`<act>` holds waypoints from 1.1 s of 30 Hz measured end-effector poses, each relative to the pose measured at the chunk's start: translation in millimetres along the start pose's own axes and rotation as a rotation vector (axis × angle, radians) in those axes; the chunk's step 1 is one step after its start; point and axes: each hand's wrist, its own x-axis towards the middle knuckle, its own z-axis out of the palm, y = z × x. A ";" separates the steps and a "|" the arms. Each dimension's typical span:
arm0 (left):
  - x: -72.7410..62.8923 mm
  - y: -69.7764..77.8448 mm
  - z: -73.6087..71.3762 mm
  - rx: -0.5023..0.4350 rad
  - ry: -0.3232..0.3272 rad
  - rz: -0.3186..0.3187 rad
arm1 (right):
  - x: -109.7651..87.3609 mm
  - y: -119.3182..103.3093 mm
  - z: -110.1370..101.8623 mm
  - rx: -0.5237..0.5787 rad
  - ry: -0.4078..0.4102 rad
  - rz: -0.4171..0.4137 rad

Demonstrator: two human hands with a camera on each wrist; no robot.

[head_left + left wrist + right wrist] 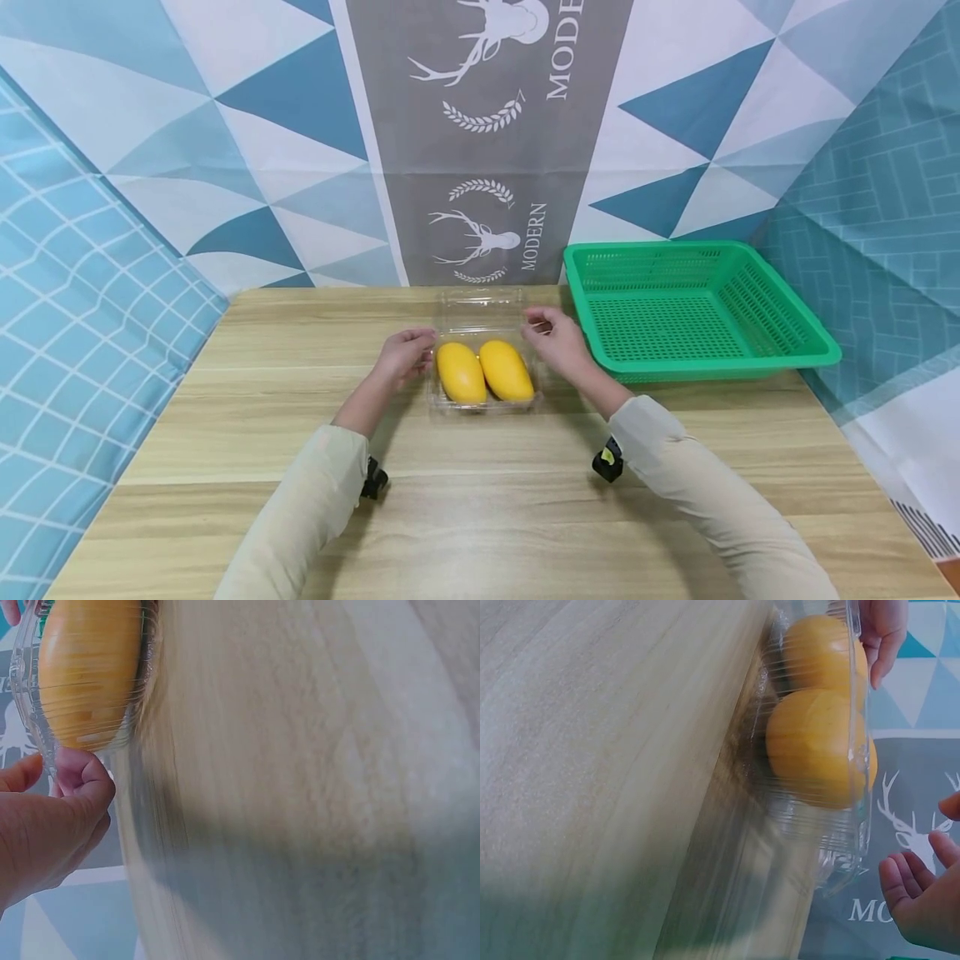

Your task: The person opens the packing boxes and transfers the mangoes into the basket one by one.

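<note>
A clear plastic clamshell box (pixel 486 406) stands on the wooden table with its hinged lid (pixel 480 310) raised behind it. Two yellow mangoes lie side by side inside, the left mango (pixel 461 372) close against the right mango (pixel 507 371). At the box's left side my left hand (pixel 406 356) pinches the rim; the left wrist view has the edge between thumb and curled fingers (pixel 84 776). My right hand (pixel 557 340) is by the back right corner, near the lid. In the right wrist view its fingers (pixel 907 881) are relaxed, apart from the thumb, with nothing between them.
A green perforated plastic basket (pixel 675 367) stands to the right of the box, close beyond my right hand. Behind the table (pixel 480 500) hangs a patterned cloth (pixel 480 150) with deer heads and triangles. Blue tiled-pattern cloth (pixel 82 292) covers the left side.
</note>
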 end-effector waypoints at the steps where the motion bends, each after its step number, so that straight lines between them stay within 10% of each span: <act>1: -0.4 0.1 0.1 -0.002 0.001 -0.002 | -0.8 -0.8 0.0 -0.008 -0.009 -0.002; 33: -1.5 -3.7 0.7 -0.022 -0.023 0.010 | -11.6 -8.1 12.2 -0.101 -0.157 -0.035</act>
